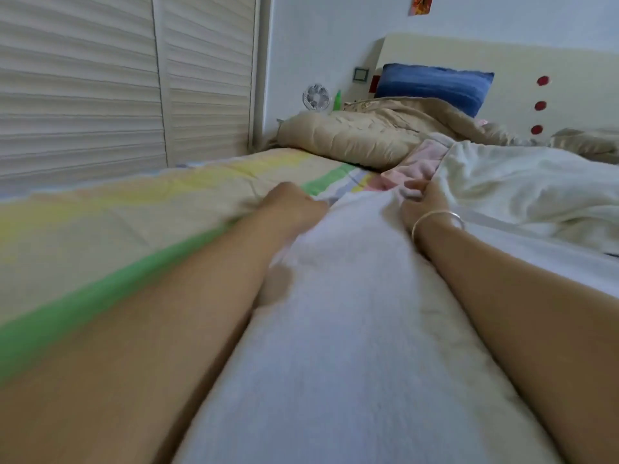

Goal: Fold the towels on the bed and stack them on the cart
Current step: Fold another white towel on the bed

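Head view, taken low over the bed [134, 212]. Both forearms reach forward, much blurred.

- white towel [335, 313]: lies lengthwise on the striped sheet between the two arms, running from the near edge of the bed up to the hands. Its far end is bunched and lifted a little where the hands meet it.
- left hand [294, 205]: fingers curled tight at the towel's far left corner, knuckles up, gripping the cloth there. The fingertips are smeared by blur.
- right hand [422, 202]: at the far right corner, fingers and thumb pinching a fold of the towel's edge. A thin bracelet [438, 219] sits on the wrist.
- pink towel [418, 162]: crumpled just beyond the right hand, touching the white towel's far end.
- cream cloth heap [522, 185]: rumpled, just right of the right hand, toward the right edge of the bed.
- beige quilt [351, 135]: piled across the head of the bed, with a blue pillow [432, 83] propped against the headboard [536, 61] behind it.
- small fan [316, 97] and green bottle [337, 101]: beside the far left corner of the bed.
- slatted doors [83, 78]: along the bed's left edge.
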Demonstrator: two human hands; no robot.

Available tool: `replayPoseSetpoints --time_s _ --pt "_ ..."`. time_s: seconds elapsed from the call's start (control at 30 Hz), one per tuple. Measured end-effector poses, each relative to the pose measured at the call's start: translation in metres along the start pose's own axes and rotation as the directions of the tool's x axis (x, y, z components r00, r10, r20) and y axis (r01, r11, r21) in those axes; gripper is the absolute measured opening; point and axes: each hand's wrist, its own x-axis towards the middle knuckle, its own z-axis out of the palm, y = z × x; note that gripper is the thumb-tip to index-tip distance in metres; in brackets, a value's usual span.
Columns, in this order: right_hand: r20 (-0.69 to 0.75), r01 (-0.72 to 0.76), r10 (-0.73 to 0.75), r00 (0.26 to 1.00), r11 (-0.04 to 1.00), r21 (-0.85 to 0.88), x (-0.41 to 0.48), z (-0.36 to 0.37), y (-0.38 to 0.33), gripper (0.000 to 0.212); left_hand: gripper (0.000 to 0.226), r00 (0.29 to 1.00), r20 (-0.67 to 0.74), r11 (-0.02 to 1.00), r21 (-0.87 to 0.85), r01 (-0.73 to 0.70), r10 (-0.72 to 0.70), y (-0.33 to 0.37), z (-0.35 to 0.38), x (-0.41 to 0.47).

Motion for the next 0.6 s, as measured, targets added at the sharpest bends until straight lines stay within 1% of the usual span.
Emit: replayPoseSetpoints --time_s 0.03,0.07,0.1,0.17,0.23,0.33,0.4,0.47,0.53,0.57,0.6 --pt "-0.001 0.036 -0.036 0.999 0.999 -0.025 0.001 -0.001 -0.001 0.038 0.028 0.999 0.044 0.996 -0.086 0.006 -0.003 0.002 -0.001 0.001" --pt "0.018 0.049 -0.048 0.999 0.997 -0.063 -0.003 0.0 -0.003 0.04 0.013 0.997 0.079 0.991 -0.13 0.015 -0.005 0.001 -0.001 0.0" --pt "0.041 0.077 -0.073 0.996 0.992 -0.101 -0.005 0.001 -0.003 0.043 0.004 0.996 0.087 0.989 -0.145 0.009 0.004 0.002 0.0 0.0" --pt "0.117 0.18 -0.158 0.981 0.96 -0.215 -0.007 0.004 0.0 0.051 0.018 0.997 0.063 0.992 -0.124 -0.028 0.036 -0.001 0.003 -0.001" --pt "0.23 0.285 -0.215 0.949 0.897 -0.337 -0.008 0.011 0.003 0.047 0.027 0.999 -0.001 0.995 -0.086 -0.054 0.054 -0.006 0.006 0.001" --pt "0.335 0.342 -0.192 0.922 0.811 -0.475 -0.002 0.02 0.005 0.041 0.04 0.999 -0.029 0.995 -0.095 -0.041 0.038 -0.009 0.008 0.004" --pt "0.38 0.357 -0.151 0.913 0.748 -0.56 -0.002 0.023 0.004 0.043 0.039 0.999 -0.032 0.996 -0.077 -0.043 0.041 -0.01 0.009 0.004" --pt "0.379 0.345 -0.121 0.918 0.714 -0.609 -0.01 0.02 -0.002 0.045 0.037 0.998 0.0 0.998 0.036 -0.057 0.057 -0.011 0.01 0.004" --pt "0.313 0.354 -0.192 0.93 0.698 -0.622 -0.033 0.008 -0.021 0.05 0.033 0.995 0.077 0.978 0.194 -0.08 0.066 -0.009 0.011 0.007" --pt "0.335 0.405 -0.238 0.912 0.659 -0.634 -0.05 0.001 -0.036 0.05 0.034 0.99 0.135 0.963 0.257 -0.083 0.05 -0.007 0.011 0.008" --pt "0.404 0.453 -0.231 0.885 0.625 -0.636 -0.071 -0.006 -0.051 0.045 0.036 0.98 0.198 0.956 0.283 -0.079 0.023 -0.004 0.01 0.004"
